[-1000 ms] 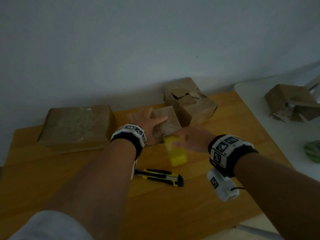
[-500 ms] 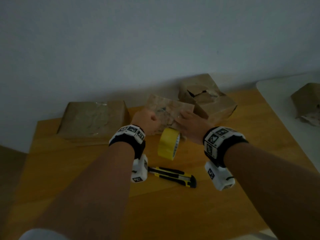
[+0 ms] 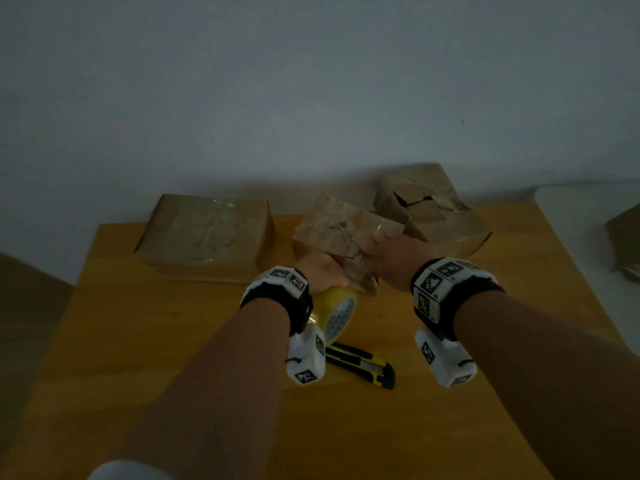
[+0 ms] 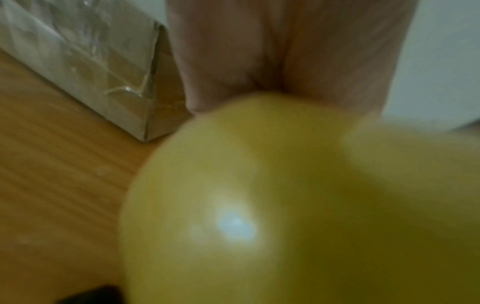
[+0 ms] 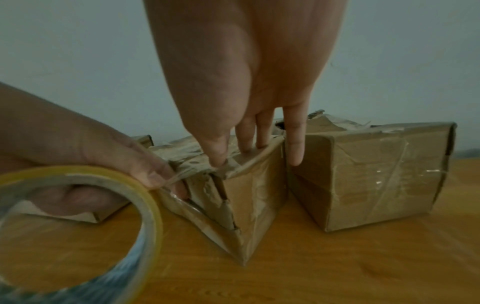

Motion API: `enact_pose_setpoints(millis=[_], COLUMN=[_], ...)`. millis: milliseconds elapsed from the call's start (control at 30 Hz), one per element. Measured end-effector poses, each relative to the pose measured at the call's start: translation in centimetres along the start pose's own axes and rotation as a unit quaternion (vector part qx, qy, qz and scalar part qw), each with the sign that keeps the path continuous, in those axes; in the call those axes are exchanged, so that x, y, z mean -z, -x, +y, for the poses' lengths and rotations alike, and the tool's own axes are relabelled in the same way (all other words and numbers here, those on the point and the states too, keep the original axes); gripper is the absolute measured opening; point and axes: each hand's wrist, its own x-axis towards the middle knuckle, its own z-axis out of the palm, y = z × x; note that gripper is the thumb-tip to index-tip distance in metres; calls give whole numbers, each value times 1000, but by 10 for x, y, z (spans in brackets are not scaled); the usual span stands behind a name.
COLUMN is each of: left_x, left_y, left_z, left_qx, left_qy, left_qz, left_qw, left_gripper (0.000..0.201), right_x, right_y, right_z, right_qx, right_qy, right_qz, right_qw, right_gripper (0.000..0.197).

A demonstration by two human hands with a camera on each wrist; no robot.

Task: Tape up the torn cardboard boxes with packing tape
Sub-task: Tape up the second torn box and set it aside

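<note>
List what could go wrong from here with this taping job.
The stretch of tape between the roll in the left hand and the small box looks slack and may wrinkle or stick to itself. The right hand presses only the box's top, so the torn flap facing the roll may stay gaping. The box could slide on the table.

A dim, plain room is suggested by a bare white wall (image 3: pixel 311 98) and a wooden table (image 3: pixel 156 341); its kind cannot be told.
</note>
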Motion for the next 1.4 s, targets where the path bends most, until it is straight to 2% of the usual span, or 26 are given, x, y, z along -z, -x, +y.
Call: enact_pose_setpoints(millis=[67,167,300,433,533,633,700,767,867,933,1000,1067,1133,1200,1233,1300,1333,1400], left_x=[1,6,12,9,9,11,13,16,18,20,21,23,25,28,29,29,29,28], left_y=[3,10,16,15,14,11,9,7,3,-1,1,2,5,9,11,11,10,12], left_z=[-9,-12,-8,-14,-14,-10,-6,0,0,-5,-8,-8,-8,-9,-10,-15,-17,-21], left_qx=[1,12,15,4,-2,-17,-14,-1,1,8,10,11,-5,-17,-19,-19,-19,-20], left_qy=[3,5,-46,-28,-36,-59,-100,-140,-161,-148,-148,-174,-210,-209,-209,-212,-213,-204], left_qz=[25,15,-4,-7,-6,0,1,14,16,49,67,38,10,11,16,26,28,33], left_qw=[1000,1000,999,1000,999,998,995,990,987,988,987,984,978,978,978,977,976,978], left_gripper=[29,29,36,35,37,31,27,33,42,38,29,21,27,30,32,36,37,37], right_x=[5,11,13,13,13,16,22,25,21,14,4,-12,-30,-42,-48,-59,-62,-69], right_y=[3,5,11,7,1,2,7,14,30,46,57,59,55,54,53,50,50,47], right_z=[-6,-17,-38,-47,-48,-45,-37,-25,-14,-21,-32,-41,-47,-56,-60,-66,-70,-76], right_qx=[-4,-30,-66,-92,-86,-69,-58,-59,-74,-66,-47,-34,-25,-26,-27,-25,-18,-7], right_qy=[-6,-27,-29,-22,14,33,11,-25,-85,-140,-155,-146,-164,-183,-182,-158,-143,-122], right_qz=[13,42,79,93,101,96,61,42,99,62,-30,-75,-86,-114,-129,-148,-155,-159], right_qw=[1000,998,994,991,991,992,996,997,989,986,986,986,982,976,974,976,977,980], right_gripper=[37,31,50,34,41,39,28,20,31,34,33,30,29,20,22,46,52,53])
